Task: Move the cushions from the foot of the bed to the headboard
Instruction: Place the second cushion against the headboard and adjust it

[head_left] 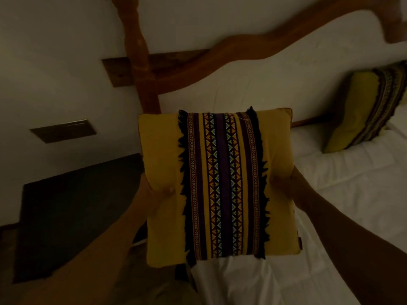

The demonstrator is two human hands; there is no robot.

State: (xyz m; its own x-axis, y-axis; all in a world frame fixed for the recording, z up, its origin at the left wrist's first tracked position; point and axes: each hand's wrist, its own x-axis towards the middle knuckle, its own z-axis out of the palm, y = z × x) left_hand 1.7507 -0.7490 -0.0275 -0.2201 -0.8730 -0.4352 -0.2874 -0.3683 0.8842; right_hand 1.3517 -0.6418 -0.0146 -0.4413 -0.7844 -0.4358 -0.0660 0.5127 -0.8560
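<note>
I hold a yellow cushion (163,164) with a dark fringed, patterned stripe down its middle, flat side up, above the left edge of the white bed (343,194). My left hand (154,192) grips its left side, thumb pressed into the fabric. My right hand (284,181) grips its right side, fingers mostly hidden behind it. A second matching cushion (361,111) leans tilted against the padded white headboard (253,84) at the far right.
A curved wooden frame (220,51) tops the headboard, and a turned wooden post (141,58) stands at its left end. A dark rug (72,216) lies on the floor left of the bed. The room is dim.
</note>
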